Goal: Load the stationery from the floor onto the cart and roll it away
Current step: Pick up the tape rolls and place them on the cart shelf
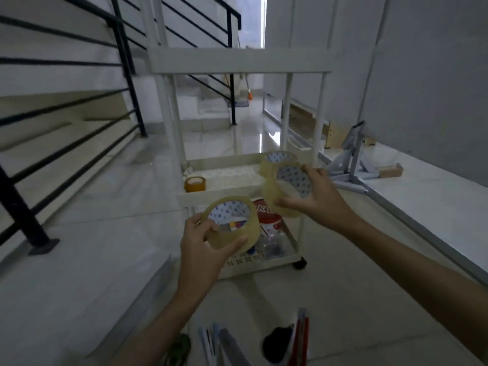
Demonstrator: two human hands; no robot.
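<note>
Before white cart (239,63), glossy round tape rolls (229,225)

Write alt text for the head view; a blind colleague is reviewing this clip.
A person's left hand and right hand each hold a roll of clear tape, the left roll and right roll, in front of a white three-tier cart. A small brown tape roll and another clear roll sit on its middle shelf; books lie on the floor.

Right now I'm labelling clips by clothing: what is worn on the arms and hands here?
Nothing that shows. Both hands, left and right, are bare, with no gloves, rings or watch visible. Both forearms are bare to the frame edge; no sleeve is in view.
</note>
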